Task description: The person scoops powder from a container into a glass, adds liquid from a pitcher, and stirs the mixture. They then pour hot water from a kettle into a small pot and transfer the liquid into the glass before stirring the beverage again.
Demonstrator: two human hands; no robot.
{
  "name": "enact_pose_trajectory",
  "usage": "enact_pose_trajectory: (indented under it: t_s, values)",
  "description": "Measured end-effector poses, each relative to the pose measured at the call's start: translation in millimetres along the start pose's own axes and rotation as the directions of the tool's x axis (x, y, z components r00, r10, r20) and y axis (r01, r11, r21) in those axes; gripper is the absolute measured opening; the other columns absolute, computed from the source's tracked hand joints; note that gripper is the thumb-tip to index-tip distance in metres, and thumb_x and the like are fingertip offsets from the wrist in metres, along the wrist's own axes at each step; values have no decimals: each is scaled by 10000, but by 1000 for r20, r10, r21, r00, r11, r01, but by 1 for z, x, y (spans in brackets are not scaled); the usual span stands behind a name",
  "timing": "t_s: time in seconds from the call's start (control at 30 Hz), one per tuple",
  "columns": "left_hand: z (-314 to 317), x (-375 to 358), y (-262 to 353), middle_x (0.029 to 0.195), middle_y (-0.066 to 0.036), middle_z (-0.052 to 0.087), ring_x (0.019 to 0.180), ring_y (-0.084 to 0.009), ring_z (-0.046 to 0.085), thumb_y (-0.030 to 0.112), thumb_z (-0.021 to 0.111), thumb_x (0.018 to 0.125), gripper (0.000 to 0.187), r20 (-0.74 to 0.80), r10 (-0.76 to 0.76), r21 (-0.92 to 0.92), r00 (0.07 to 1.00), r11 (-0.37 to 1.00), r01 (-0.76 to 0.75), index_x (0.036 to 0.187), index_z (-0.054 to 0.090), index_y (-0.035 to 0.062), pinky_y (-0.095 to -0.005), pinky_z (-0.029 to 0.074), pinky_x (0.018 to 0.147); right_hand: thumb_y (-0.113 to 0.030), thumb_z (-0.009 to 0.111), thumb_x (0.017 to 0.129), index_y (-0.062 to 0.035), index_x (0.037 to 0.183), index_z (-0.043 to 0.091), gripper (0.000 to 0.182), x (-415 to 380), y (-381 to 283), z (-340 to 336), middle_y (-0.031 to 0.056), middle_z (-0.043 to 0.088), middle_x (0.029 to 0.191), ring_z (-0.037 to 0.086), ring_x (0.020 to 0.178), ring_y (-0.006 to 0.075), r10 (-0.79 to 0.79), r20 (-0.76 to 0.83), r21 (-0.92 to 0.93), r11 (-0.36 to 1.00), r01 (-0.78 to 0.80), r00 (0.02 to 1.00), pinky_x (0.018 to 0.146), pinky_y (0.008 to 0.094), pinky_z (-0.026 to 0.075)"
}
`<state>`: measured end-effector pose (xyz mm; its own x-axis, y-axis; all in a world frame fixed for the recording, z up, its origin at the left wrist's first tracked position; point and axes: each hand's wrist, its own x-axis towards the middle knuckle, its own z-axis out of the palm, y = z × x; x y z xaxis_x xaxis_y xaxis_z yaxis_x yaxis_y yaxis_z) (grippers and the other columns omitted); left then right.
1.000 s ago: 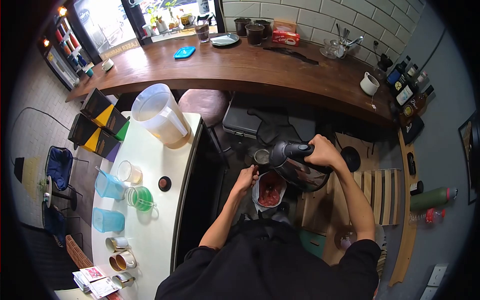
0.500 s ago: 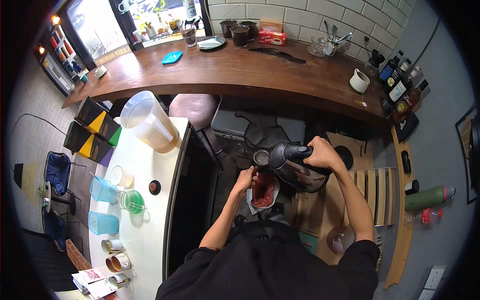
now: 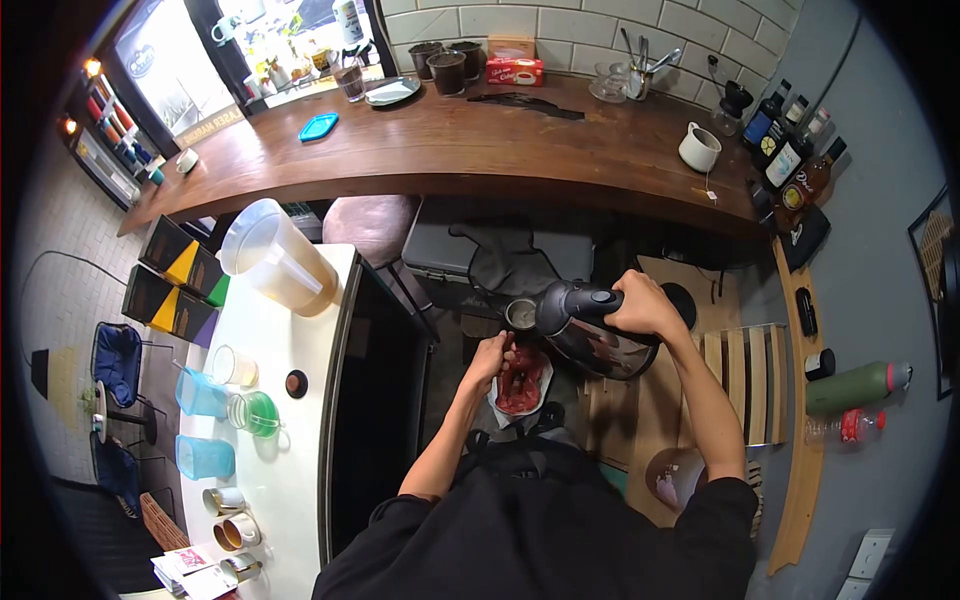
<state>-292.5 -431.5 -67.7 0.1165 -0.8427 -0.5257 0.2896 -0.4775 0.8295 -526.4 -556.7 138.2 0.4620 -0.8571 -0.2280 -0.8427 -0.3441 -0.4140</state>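
Note:
My right hand (image 3: 640, 302) is closed around the black handle of an electric kettle (image 3: 603, 350), which has a dark, shiny body. The kettle is tilted, its lid end right beside a small round cup-like vessel (image 3: 521, 314) with a pale inside. My left hand (image 3: 490, 360) is closed just below that vessel, fingertips close to its near side; I cannot tell whether the fingers grip its handle. Under and beside the left hand is a bin (image 3: 547, 378) lined with a red bag (image 3: 520, 385).
A wooden counter (image 3: 420, 150) spans the back, with a white mug (image 3: 700, 148) and bottles (image 3: 800, 190) at its right. On the left, a white table (image 3: 290, 450) bears a large pitcher (image 3: 277, 257) and blue containers (image 3: 205, 456). A slatted wooden rack (image 3: 745, 385) lies at right.
The view has shifted slightly, so the counter and white table appear farther left. Both hands and the tilted kettle keep nearly the same position.

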Motion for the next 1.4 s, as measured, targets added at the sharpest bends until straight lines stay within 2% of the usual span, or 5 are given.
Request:
enact_pose_trajectory:
  t_s: [0.67, 0.87, 0.97, 1.1, 1.4]
  values:
    - [28, 4, 8, 656, 99, 475, 531, -25, 367, 423, 396, 1053, 363, 79, -2, 20, 997, 1000, 0, 908, 560, 134, -217, 272, 499, -191, 746, 570, 12, 851, 750, 347, -12, 61, 16, 263, 704, 864, 694, 900, 408, 60, -121, 165, 985, -39, 991, 832, 449, 542]
    - [38, 6, 12, 657, 81, 486, 523, -30, 372, 383, 391, 1071, 372, 74, 27, -15, 997, 1000, -26, 876, 550, 109, -216, 277, 483, -117, 718, 600, 54, 755, 699, 231, -29, 94, 35, 148, 634, 593, 658, 599, 238, 0, -233, 370, 925, 89, 973, 618, 363, 508]
    - [41, 9, 9, 657, 106, 456, 537, -24, 358, 409, 396, 1062, 356, 113, 17, 5, 993, 1000, -17, 899, 551, 133, -214, 265, 501, -20, 672, 649, 47, 655, 628, 80, -32, 125, 62, 0, 532, 532, 534, 536, 67, 104, -387, 610, 774, 170, 916, 487, 289, 411]
    - [46, 13, 9, 652, 103, 441, 537, -24, 352, 397, 398, 1065, 359, 105, 16, -10, 994, 1000, -15, 892, 551, 122, -208, 266, 497, 60, 653, 736, 24, 768, 666, 50, -53, 132, 73, -46, 572, 638, 511, 529, 36, 345, -436, 830, 512, 223, 831, 444, 229, 362]
    - [60, 22, 9, 659, 76, 483, 527, -33, 362, 351, 385, 1078, 357, 70, 7, 20, 997, 1000, -8, 880, 549, 103, -209, 274, 480, 35, 673, 761, 24, 730, 656, 37, -35, 198, 100, -22, 603, 699, 524, 577, 52, 719, -459, 882, 439, 171, 523, 513, 241, 402]
